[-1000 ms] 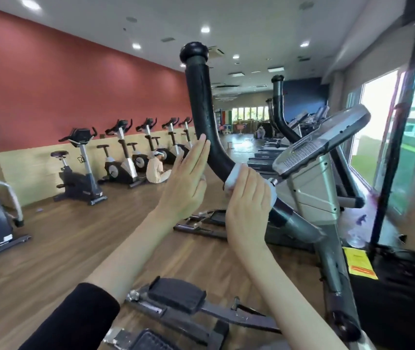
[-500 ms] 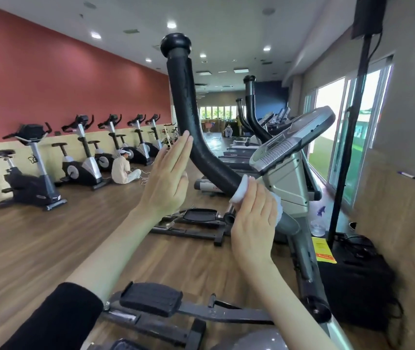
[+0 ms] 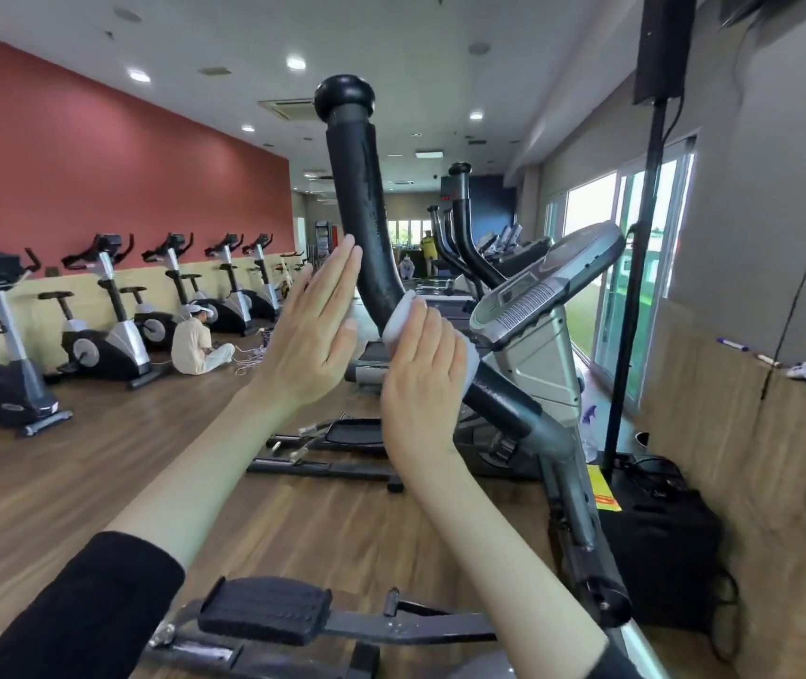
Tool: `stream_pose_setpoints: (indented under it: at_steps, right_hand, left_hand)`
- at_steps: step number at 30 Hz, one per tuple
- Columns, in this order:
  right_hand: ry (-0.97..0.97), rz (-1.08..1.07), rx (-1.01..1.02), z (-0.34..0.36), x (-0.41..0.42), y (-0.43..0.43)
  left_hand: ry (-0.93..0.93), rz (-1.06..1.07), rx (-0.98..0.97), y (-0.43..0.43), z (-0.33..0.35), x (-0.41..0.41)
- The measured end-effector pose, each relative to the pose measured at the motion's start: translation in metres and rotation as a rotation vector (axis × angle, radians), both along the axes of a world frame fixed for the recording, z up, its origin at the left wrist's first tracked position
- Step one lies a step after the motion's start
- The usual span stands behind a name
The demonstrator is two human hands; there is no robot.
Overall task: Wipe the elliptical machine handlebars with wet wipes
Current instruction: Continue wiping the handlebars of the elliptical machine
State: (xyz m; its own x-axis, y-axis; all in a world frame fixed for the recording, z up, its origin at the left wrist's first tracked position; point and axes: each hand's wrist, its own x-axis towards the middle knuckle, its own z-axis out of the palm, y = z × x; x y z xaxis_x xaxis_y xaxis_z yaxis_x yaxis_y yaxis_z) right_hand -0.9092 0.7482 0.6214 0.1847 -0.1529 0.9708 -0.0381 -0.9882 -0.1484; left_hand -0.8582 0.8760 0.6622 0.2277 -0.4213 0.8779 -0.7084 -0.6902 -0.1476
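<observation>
**Wiping the handlebar's bend**

The right hand (image 3: 423,379) clamps a wet wipe (image 3: 403,318) round the handlebar (image 3: 356,188) at its bend, fingers curled over it. The left hand (image 3: 315,335) stands flat just beside the bar, fingers straight, together, holding nothing. Likely next: slide upward toward the knob (image 3: 344,98).

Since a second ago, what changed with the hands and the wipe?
The right hand, gripping the wet wipe round the handlebar, seems to have slid slightly up the bend, since more black foam shows below it now. The camera view also shifted. Nothing was taken hold of or let go. The left hand stays open, fingers straight beside the bar.
</observation>
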Motion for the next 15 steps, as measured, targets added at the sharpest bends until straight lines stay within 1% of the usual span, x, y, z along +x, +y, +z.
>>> stream_pose_setpoints:
  at_steps: [4,6,11,15]
  right_hand:
    - [-0.031,-0.039,-0.101,-0.007,-0.004,-0.016]
    - [-0.031,-0.045,-0.110,-0.018,-0.004,-0.028]
    - [-0.033,-0.141,-0.008,-0.050,-0.013,-0.057]
    - [-0.077,-0.209,0.075,-0.050,-0.011,-0.042]
  left_hand:
    - [0.014,-0.129,0.007,-0.002,0.008,-0.008]
    - [0.046,-0.192,-0.002,0.001,0.006,-0.005]
    - [0.085,-0.274,0.028,0.007,0.004,0.000]
    - [0.104,-0.328,0.012,0.010,0.006,0.005]
